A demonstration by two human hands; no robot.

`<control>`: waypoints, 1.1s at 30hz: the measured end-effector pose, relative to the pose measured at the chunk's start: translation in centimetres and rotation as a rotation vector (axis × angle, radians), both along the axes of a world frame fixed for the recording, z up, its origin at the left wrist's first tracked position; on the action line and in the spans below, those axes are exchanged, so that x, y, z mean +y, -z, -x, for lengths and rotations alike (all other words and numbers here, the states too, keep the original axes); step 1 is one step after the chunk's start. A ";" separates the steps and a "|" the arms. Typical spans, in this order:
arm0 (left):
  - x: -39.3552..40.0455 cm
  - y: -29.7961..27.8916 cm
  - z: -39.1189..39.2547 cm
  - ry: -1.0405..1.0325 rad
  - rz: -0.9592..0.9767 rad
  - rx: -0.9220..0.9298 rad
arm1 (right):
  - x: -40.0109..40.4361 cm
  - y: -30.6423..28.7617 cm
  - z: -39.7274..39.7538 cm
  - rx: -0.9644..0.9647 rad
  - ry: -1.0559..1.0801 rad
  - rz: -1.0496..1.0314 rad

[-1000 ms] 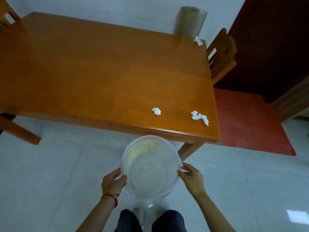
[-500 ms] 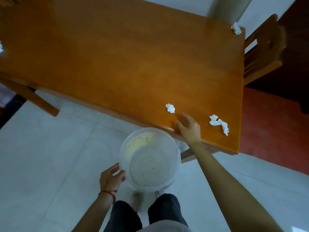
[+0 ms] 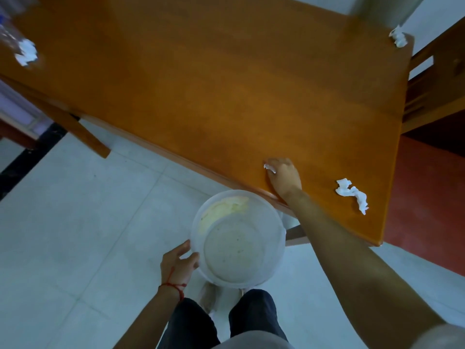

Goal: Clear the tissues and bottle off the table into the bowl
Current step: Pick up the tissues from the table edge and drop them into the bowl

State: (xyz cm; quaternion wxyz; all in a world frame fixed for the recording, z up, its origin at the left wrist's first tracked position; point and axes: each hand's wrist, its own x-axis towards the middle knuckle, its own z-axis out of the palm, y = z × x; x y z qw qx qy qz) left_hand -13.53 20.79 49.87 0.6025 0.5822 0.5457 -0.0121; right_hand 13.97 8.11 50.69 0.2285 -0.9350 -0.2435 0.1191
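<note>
Reaching over an orange wooden table (image 3: 226,79), the right hand (image 3: 285,176) curls its fingers around a crumpled tissue (image 3: 268,168) near the edge. Just below, the left hand (image 3: 179,260) grips the rim of a translucent bowl (image 3: 237,238) over pale floor tiles (image 3: 75,222). Another tissue (image 3: 352,193) lies right of the right hand.

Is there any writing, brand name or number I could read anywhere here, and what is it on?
None can be read.
The bowl, the table and the tissues show no print.
The bottle at the far left edge is blurred; a label, if there is one, cannot be made out.
</note>
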 end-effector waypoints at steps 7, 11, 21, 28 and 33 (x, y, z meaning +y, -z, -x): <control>0.0 0.0 -0.1 0.067 -0.020 0.005 | -0.6 -2.0 4.3 0.078 0.169 -0.252; 0.0 -0.4 -0.1 0.110 -0.016 -0.010 | -1.2 -2.7 9.5 0.119 0.201 -0.418; -0.2 -0.3 0.3 0.249 0.069 -0.059 | -5.2 -2.4 18.5 0.298 0.302 -0.304; -1.7 0.5 0.1 0.343 0.092 -0.062 | -10.1 -3.2 20.6 0.219 0.550 -0.322; -3.6 0.7 0.1 0.370 0.092 -0.056 | -13.7 -3.7 20.9 0.198 0.700 -0.398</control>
